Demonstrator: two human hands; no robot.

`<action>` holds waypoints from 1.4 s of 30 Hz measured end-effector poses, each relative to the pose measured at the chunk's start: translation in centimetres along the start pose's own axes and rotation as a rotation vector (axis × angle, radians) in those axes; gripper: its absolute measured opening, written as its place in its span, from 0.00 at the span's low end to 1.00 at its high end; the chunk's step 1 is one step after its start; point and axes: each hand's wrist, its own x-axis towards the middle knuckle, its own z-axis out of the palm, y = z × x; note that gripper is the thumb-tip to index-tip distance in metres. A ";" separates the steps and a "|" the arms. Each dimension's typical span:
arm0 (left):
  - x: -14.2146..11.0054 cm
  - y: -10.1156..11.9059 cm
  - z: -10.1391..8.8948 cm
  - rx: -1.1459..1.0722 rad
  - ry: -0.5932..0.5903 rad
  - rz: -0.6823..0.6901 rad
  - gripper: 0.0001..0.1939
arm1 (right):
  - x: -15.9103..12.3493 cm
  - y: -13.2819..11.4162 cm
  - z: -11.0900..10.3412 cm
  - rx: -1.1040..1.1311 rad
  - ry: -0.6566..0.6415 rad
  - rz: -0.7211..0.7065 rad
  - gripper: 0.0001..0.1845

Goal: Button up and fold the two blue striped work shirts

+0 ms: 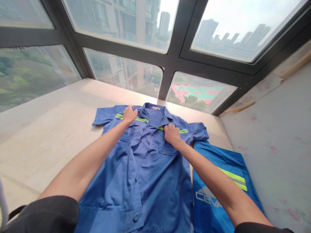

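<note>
A blue short-sleeved work shirt (143, 168) with yellow-green reflective stripes lies front up on a pale stone ledge (48, 129), collar toward the windows. My left hand (129, 115) rests on the shirt's left shoulder stripe, fingers curled and pressing on the cloth. My right hand (172, 133) is closed on the shirt's right front by the collar, pinching the fabric near the chest pocket.
A second blue garment (218, 181) with a white logo and reflective stripes lies folded to the right, partly under my right forearm. Dark-framed windows (170, 61) rise just behind the ledge. A pale wall (279, 139) with pink marks stands at the right.
</note>
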 end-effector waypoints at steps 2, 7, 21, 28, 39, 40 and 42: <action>-1.2 -0.2 0.1 0.241 -0.020 0.233 0.17 | 0.0 -0.1 0.0 -0.001 -0.013 0.009 0.22; -6.5 0.0 0.1 0.702 -0.299 0.414 0.18 | 0.1 -0.3 0.0 0.003 -0.016 0.018 0.22; -10.0 -1.1 -1.0 0.094 -0.276 0.067 0.16 | -0.3 -0.5 0.2 0.016 -0.005 0.051 0.24; -11.8 -1.9 -1.2 0.080 -0.337 0.108 0.14 | -0.6 -0.6 0.1 -0.009 -0.009 0.052 0.26; -26.3 -4.6 -2.2 0.459 -0.130 0.396 0.19 | -2.7 -2.9 -2.6 -0.024 -0.044 0.092 0.25; -27.7 -5.3 -2.2 0.472 -0.117 0.398 0.20 | -3.6 -3.6 -3.2 -0.015 -0.026 0.058 0.24; -30.5 -6.9 -2.4 0.491 -0.120 0.454 0.22 | -5.9 -5.2 -4.2 0.035 0.029 -0.076 0.20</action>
